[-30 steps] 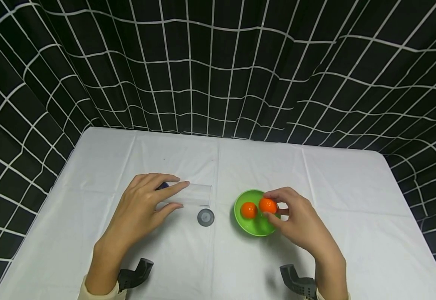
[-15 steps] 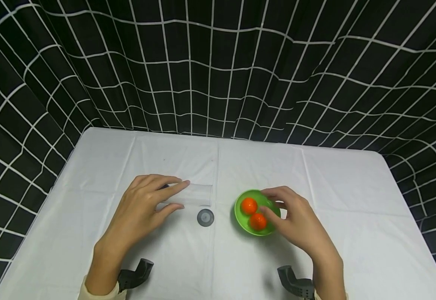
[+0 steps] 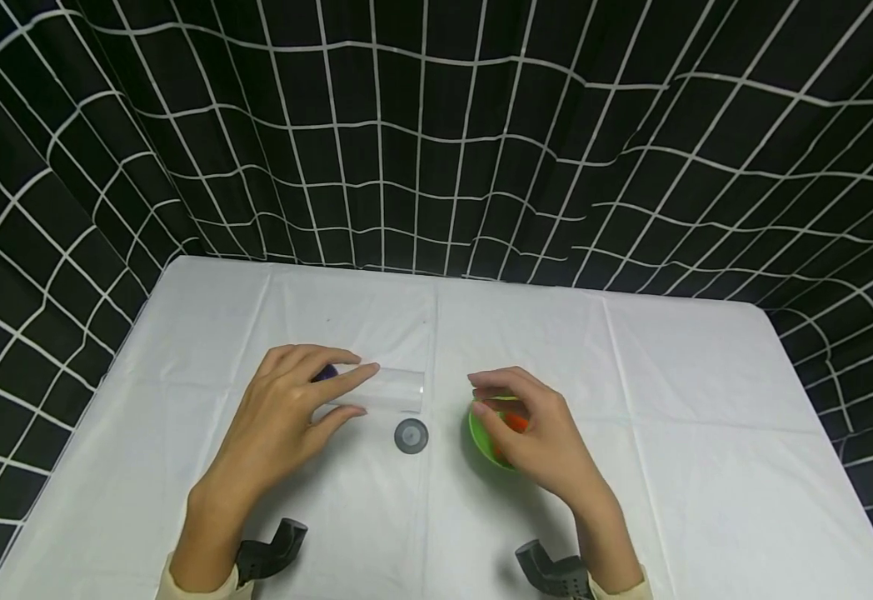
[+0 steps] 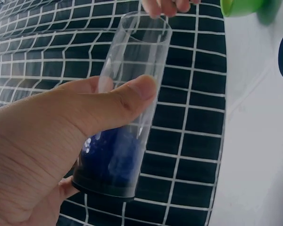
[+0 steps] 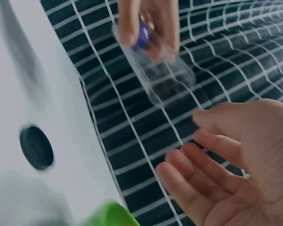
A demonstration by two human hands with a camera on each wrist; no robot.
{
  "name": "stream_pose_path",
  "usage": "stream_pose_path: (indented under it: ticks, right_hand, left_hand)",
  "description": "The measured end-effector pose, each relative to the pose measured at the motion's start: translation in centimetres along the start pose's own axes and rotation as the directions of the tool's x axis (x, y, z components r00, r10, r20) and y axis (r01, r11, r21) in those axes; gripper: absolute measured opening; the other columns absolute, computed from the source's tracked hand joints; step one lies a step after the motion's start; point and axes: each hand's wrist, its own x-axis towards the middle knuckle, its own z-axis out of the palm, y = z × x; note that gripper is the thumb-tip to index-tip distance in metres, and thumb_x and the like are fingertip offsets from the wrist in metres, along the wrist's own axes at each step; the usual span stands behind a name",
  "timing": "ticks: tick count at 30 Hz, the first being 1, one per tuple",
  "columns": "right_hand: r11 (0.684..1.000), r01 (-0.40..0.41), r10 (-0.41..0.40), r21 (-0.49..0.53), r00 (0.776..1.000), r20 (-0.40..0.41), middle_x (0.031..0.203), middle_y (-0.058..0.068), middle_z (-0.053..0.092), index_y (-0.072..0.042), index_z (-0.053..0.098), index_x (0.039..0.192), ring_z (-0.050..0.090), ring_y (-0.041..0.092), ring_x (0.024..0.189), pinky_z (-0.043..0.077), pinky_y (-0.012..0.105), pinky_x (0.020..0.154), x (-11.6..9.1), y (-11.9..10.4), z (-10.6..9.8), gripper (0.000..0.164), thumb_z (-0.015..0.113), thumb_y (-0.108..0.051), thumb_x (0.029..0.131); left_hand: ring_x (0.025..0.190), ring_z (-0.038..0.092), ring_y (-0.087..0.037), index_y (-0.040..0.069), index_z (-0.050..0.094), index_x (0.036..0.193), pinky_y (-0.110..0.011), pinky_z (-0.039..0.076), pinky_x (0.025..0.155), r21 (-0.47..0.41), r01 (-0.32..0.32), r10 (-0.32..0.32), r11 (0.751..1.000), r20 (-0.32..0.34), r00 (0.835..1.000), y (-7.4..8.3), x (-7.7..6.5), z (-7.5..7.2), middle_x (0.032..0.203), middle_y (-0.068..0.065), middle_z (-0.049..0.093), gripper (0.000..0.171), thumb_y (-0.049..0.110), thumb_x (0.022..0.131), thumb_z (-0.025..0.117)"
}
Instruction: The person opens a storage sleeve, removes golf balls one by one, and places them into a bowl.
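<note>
My left hand [image 3: 282, 408] grips a clear tube [image 3: 399, 392] that lies sideways, its mouth toward the right. In the left wrist view the thumb and fingers wrap the tube's middle; a blue ball-like thing [image 4: 108, 155] sits inside at the dark-capped end. My right hand [image 3: 537, 425] hovers above the green bowl [image 3: 481, 446], its fingers loosely bent. The right wrist view shows nothing held in that hand [image 5: 226, 165]. Orange balls [image 3: 516, 422] in the bowl are partly hidden beneath it.
A round dark grey cap [image 3: 411, 436] lies on the white-covered table [image 3: 706, 483] between tube and bowl. Black curtains with a white grid [image 3: 436, 142] hang behind and beside the table.
My right hand let an orange ball go into the bowl beside the other one, then moved left across the bowl toward the tube. The left hand stayed in place.
</note>
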Motion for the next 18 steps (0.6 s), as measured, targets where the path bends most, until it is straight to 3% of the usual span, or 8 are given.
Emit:
stream_pose_path:
  ticks: [3,7,10,14,18]
  right_hand:
    - [0.989,0.027,-0.028,0.147,1.000,0.002,0.122,0.009,0.073,-0.007,0.073,0.124,0.075,0.019,0.113,0.063,0.028,0.095,0.3,-0.2,1.5,0.031,0.077,-0.001,0.094]
    - [0.941,0.060,-0.053,0.334,0.998,-0.030,0.126,0.024,0.067,0.007,0.069,0.124,0.073,0.015,0.116,0.063,0.033,0.097,0.5,-0.3,2.7,0.035,0.077,0.008,0.090]
    - [0.917,0.040,-0.026,0.398,0.999,-0.040,0.127,0.023,0.066,0.012,0.066,0.125,0.073,0.011,0.117,0.062,0.031,0.098,0.5,-0.2,3.2,0.037,0.076,0.011,0.089]
    - [0.892,-0.029,0.022,0.451,1.000,0.020,0.130,0.010,0.068,0.010,0.064,0.129,0.073,0.010,0.117,0.061,0.028,0.099,0.6,-0.2,3.8,0.040,0.075,0.009,0.091]
    - [0.884,-0.060,0.038,0.463,0.998,0.057,0.130,0.013,0.068,0.006,0.064,0.133,0.073,0.011,0.116,0.062,0.025,0.096,0.6,-0.4,4.2,0.042,0.074,0.006,0.093]
  left_hand:
    - [0.118,0.067,-0.023,0.028,0.076,0.132,-0.044,0.044,0.110,0.004,-0.005,0.005,1.000,-0.003,1.000,0.0,0.0,-0.1,0.126,-0.001,0.075,0.049,0.025,0.085,0.090]
    - [0.119,0.066,-0.023,0.029,0.076,0.132,-0.045,0.043,0.110,0.009,-0.009,0.009,1.000,-0.004,1.000,0.1,0.1,-0.1,0.127,-0.001,0.074,0.050,0.024,0.084,0.090]
    - [0.119,0.066,-0.022,0.029,0.077,0.131,-0.045,0.044,0.110,0.011,-0.015,0.015,1.000,-0.004,1.000,0.2,0.1,-0.1,0.126,-0.001,0.075,0.049,0.025,0.084,0.090]
    - [0.118,0.067,-0.022,0.028,0.077,0.130,-0.045,0.045,0.109,0.013,-0.026,0.026,1.000,-0.001,1.000,0.2,0.1,-0.2,0.124,0.001,0.075,0.046,0.028,0.086,0.089]
    - [0.118,0.068,-0.023,0.029,0.077,0.130,-0.045,0.047,0.108,0.016,-0.036,0.036,0.999,0.001,0.999,0.3,0.1,-0.2,0.124,0.001,0.076,0.046,0.030,0.086,0.089]
